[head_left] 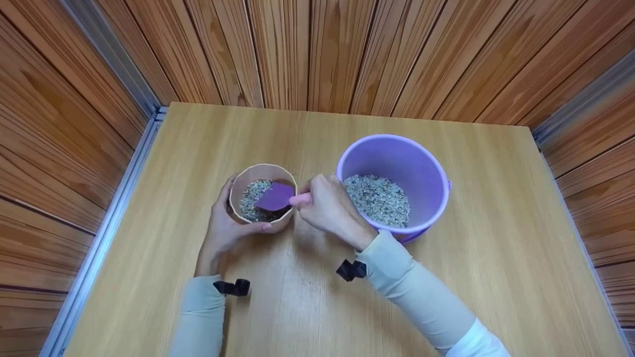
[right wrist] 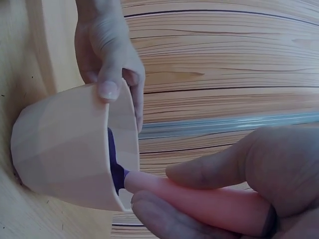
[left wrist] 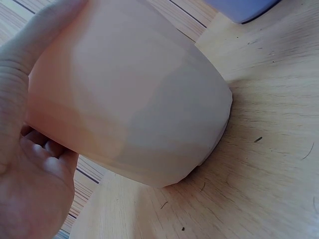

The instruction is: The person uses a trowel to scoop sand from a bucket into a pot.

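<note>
My left hand (head_left: pixel 227 229) grips a pale pink faceted flowerpot (head_left: pixel 263 172) by its side, thumb near the rim and fingers around the far wall. Grey-white gravel and some dark material (head_left: pixel 252 198) lie inside the pot. In my right hand (head_left: pixel 325 204) is a small trowel with a pink handle (right wrist: pixel 199 199); its purple blade (head_left: pixel 276 196) is inside the pot, over the gravel. The right wrist view shows the blade partly hidden behind the pot's rim. The left wrist view shows the pot's base on the table, with the left thumb (left wrist: pixel 37 37) along its wall.
Right of the pot stands a purple bucket (head_left: pixel 426 173) part filled with the same gravel (head_left: pixel 379 201), close beside the right hand. The wooden table (head_left: pixel 496 258) has small dark specks near the pot. Wood-panelled walls (head_left: pixel 327 54) enclose the back and sides.
</note>
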A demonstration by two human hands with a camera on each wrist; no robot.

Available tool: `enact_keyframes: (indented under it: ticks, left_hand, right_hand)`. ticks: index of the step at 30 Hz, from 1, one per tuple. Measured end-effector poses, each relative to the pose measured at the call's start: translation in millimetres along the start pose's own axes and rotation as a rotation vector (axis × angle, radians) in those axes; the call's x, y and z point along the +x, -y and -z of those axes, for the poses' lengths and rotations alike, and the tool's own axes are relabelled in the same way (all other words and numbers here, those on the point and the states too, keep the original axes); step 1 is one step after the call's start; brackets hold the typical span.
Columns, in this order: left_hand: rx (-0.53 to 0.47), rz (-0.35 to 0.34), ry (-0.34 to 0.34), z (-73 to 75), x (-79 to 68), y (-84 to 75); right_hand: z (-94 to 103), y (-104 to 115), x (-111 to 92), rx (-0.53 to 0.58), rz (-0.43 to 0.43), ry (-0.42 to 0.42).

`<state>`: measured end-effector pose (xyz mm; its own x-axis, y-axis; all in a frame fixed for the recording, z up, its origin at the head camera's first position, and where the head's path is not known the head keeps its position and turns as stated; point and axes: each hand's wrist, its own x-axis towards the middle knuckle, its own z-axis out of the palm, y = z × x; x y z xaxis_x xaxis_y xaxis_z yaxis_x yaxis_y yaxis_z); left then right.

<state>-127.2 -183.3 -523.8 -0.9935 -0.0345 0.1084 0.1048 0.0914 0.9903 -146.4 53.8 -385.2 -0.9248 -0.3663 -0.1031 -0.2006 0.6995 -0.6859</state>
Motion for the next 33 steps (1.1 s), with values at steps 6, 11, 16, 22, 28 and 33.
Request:
enact_keyframes:
  ticks: [6,11,16,22,28,33]
  left_hand:
    - [0.025,0.014,-0.002,0.0,-0.1,-1.4]
    - [0.044,0.033,-0.002,0.3,-0.3,-1.1]
    - [0.034,0.030,0.001,0.6,-0.4,0.0]
    - [0.030,0.069,0.020,-2.4,-6.2,-29.6]
    - [0.013,0.051,0.018,-3.7,-6.8,-34.1]
    - [-0.003,0.045,0.021,-2.9,-6.6,-32.1]
  right_hand:
    - [6.3,2.3,-6.1,0.027,-0.016,0.056]
    - [10.7,2.0,-11.0,0.030,0.006,0.045]
    - [14.3,-0.4,-17.0,0.017,0.068,-0.014]
    - [16.9,-7.3,-22.3,0.060,0.145,-0.101]
    - [20.2,-14.4,-28.1,0.119,0.189,-0.171]
    - [24.7,-17.6,-34.5,0.180,0.226,-0.194]
